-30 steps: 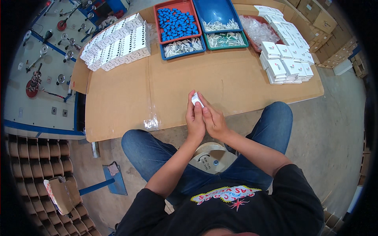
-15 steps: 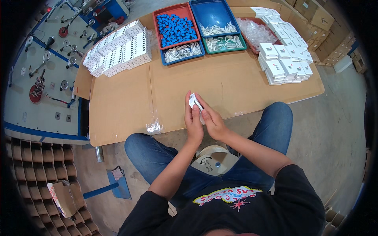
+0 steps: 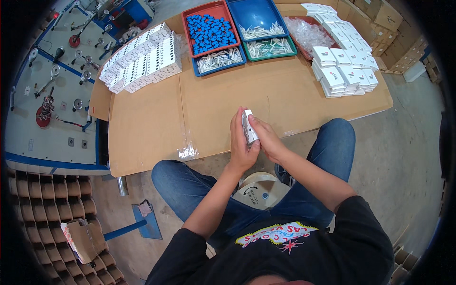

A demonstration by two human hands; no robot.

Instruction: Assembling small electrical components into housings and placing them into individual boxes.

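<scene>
A small white box (image 3: 249, 127) with dark marks on its narrow side stands tilted between my palms, above the near edge of the cardboard-covered table (image 3: 218, 109). My left hand (image 3: 239, 142) presses on its left face, fingers pointing away from me, thumb near its lower end. From the other side my right hand (image 3: 267, 137) closes over it, with the thumb side along the top. Both hands grip the box, and its broad faces are hidden by them.
Stacked white boxes (image 3: 154, 54) stand at the far left; more flat white boxes (image 3: 344, 71) are piled at the right. Between them are a red tray (image 3: 188, 35) of blue pieces, blue (image 3: 251, 14) and green (image 3: 270, 58) trays of white sticks, and clear plastic bags (image 3: 308, 35).
My hands have shifted slightly right with the white box. The box has turned, so its marked narrow side now shows between my palms.
</scene>
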